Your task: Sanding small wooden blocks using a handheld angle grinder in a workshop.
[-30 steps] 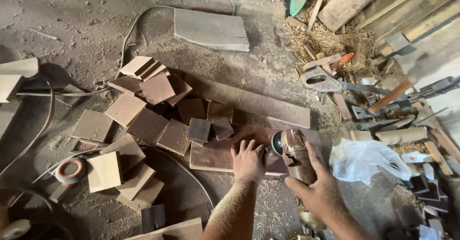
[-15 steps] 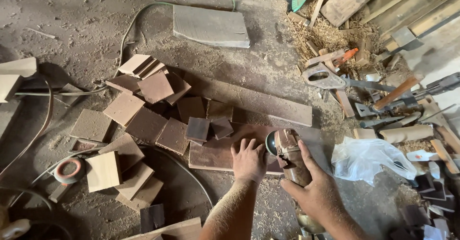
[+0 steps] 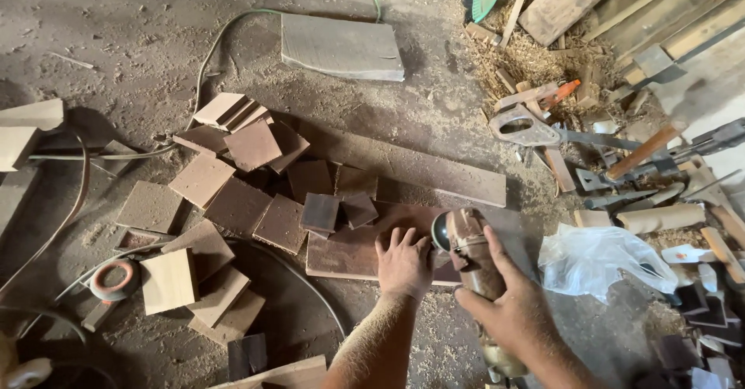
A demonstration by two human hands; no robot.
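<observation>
Over the last second you drew the angle grinder point(image 3: 468, 253), gripped in your right hand point(image 3: 516, 311), slightly leftward along the dark wooden board point(image 3: 349, 251) on the sawdusty floor point(image 3: 140, 32), while your left hand point(image 3: 403, 263) pressed flat, fingers spread, pinning that board for sanding.

packaging: one crumpled clear plastic bag point(image 3: 601, 258) | place: on the dusty floor right of the person's hands, below the pile of hand tools | look: translucent white, creased, shapeless | labels: none visible | signs: none | screens: none
</observation>
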